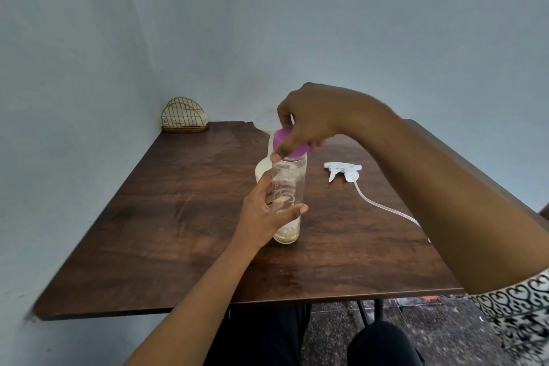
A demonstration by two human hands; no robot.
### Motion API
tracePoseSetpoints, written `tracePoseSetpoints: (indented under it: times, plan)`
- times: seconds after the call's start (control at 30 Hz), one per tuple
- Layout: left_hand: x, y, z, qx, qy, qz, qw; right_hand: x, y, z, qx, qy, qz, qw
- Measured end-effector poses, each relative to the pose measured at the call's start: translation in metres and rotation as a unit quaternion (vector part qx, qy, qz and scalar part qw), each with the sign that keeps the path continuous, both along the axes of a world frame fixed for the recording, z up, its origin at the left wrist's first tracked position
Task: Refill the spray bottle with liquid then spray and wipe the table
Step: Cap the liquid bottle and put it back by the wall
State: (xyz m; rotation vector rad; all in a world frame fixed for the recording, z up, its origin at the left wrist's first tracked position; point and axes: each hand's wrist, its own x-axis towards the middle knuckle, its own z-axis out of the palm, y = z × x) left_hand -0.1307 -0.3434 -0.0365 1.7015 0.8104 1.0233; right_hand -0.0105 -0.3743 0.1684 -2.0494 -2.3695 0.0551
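Nearest the viewer, the left hand (265,211) is wrapped around the lower body of a clear bottle (287,202), thumb across its front and fingers behind, holding it upright on the wooden table (154,217); a shallow layer of yellowish liquid sits at the bottle's base. The bottle's long axis runs vertically, so the purple cap (289,142) lies directly above the left hand's grip. The right hand (309,122) comes down on that cap from above and from the right, fingers closed round its rim, the forearm crossing the right side of the table. By this arrangement the step in hand appears to be turning the cap while the left hand steadies the body; which way it turns cannot be told. To the right of the bottle, well apart from it, the white spray head (344,171) lies on its side with its thin dip tube (386,206) trailing toward the near right edge. Just behind the bottle stands a pale container (263,171), largely hidden by bottle and hand, probably the spray bottle awaiting its refill, with what may be a funnel above it, too blurred to confirm. At the far left corner, against the wall, rests a wire napkin holder (184,119). No cloth is visible.
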Motion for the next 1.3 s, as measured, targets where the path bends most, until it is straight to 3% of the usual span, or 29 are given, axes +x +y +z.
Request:
tracePoseSetpoints:
  times: [0.1, 0.17, 0.23, 0.3, 0.37, 0.4, 0.57, 0.67, 0.73, 0.83, 0.93, 1.07, 1.17, 1.23, 1.3]
  plan:
    - [0.000, -0.001, 0.001, 0.005, 0.001, -0.002, 1.000, -0.013, 0.001, -0.009, 0.099, -0.117, -0.057, 0.987]
    - [0.000, -0.001, 0.001, 0.005, -0.003, -0.004, 1.000, -0.011, 0.000, -0.006, 0.135, -0.112, -0.068, 0.982]
    - [-0.001, 0.000, 0.000, 0.005, -0.003, -0.008, 1.000, -0.001, -0.001, 0.006, 0.090, -0.051, -0.040, 0.994]
    - [-0.001, -0.001, 0.000, 0.005, 0.001, -0.011, 1.000, 0.010, -0.008, 0.020, -0.026, 0.018, 0.062, 0.998]
    - [-0.001, -0.001, 0.001, 0.000, -0.004, -0.011, 1.000, 0.011, -0.014, 0.025, -0.120, 0.031, 0.128, 0.984]
    - [-0.001, -0.001, 0.001, -0.002, -0.006, -0.011, 1.000, 0.011, -0.012, 0.023, -0.123, 0.020, 0.131, 0.984]
    - [0.000, -0.001, -0.001, 0.002, -0.004, -0.009, 1.000, -0.001, 0.007, -0.002, 0.023, -0.073, -0.005, 0.997]
    - [-0.001, -0.001, 0.000, 0.001, -0.006, -0.011, 1.000, 0.006, 0.009, 0.000, 0.074, -0.011, -0.017, 0.997]
    - [-0.002, -0.001, 0.001, 0.001, -0.005, -0.013, 1.000, 0.013, 0.001, 0.012, 0.015, 0.064, 0.068, 0.996]
    - [-0.002, 0.000, 0.001, -0.003, -0.005, -0.017, 1.000, 0.017, -0.010, 0.020, -0.140, 0.068, 0.151, 0.976]
    - [-0.002, -0.001, 0.001, 0.000, -0.007, -0.013, 1.000, 0.008, -0.003, 0.011, -0.074, 0.024, 0.138, 0.987]
    - [-0.002, -0.001, 0.000, 0.001, -0.009, -0.014, 1.000, -0.004, 0.006, -0.007, 0.073, -0.081, 0.014, 0.994]
    - [-0.003, 0.000, 0.001, -0.004, -0.011, -0.018, 1.000, 0.002, 0.004, -0.008, 0.146, -0.026, -0.041, 0.988]
    - [-0.002, -0.001, 0.002, -0.007, -0.007, -0.020, 1.000, 0.016, -0.002, 0.003, 0.142, 0.038, -0.017, 0.989]
    - [-0.001, 0.000, 0.002, -0.006, -0.007, -0.022, 1.000, 0.028, -0.009, 0.016, 0.030, 0.063, 0.074, 0.995]
